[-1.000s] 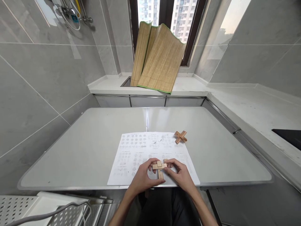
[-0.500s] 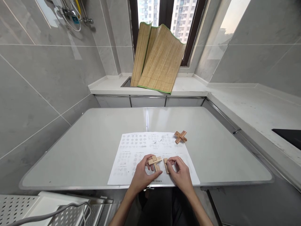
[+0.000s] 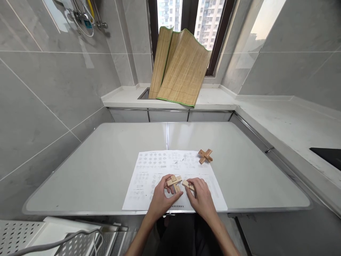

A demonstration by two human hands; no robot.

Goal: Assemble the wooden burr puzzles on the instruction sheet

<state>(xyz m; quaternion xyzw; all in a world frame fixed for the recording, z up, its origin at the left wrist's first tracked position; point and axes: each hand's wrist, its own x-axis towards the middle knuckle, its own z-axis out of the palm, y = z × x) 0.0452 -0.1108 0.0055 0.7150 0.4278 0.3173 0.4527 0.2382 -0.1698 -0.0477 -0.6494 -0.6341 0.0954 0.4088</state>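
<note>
Wooden puzzle split between two hands over the instruction sheet [image 3: 160,170]

Left hand [image 3: 162,197] pinches the cross-shaped wooden cluster [image 3: 173,182] above the sheet's near edge; right hand [image 3: 201,197] pinches one loose wooden piece [image 3: 187,185] just right of it. A loose pinch could let the cluster fall apart. A second ago everything was joined; now the piece sits apart, turned flatter

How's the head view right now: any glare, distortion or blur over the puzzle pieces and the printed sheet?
Head view: wide-angle bend curves the wall tiles and the table edge; daylight from the window gives soft, even light, no hard glare on the instruction sheet; its print is too small to read; the left hand and right hand with their wooden puzzle pieces look sharp; window towers are washed out.
</note>
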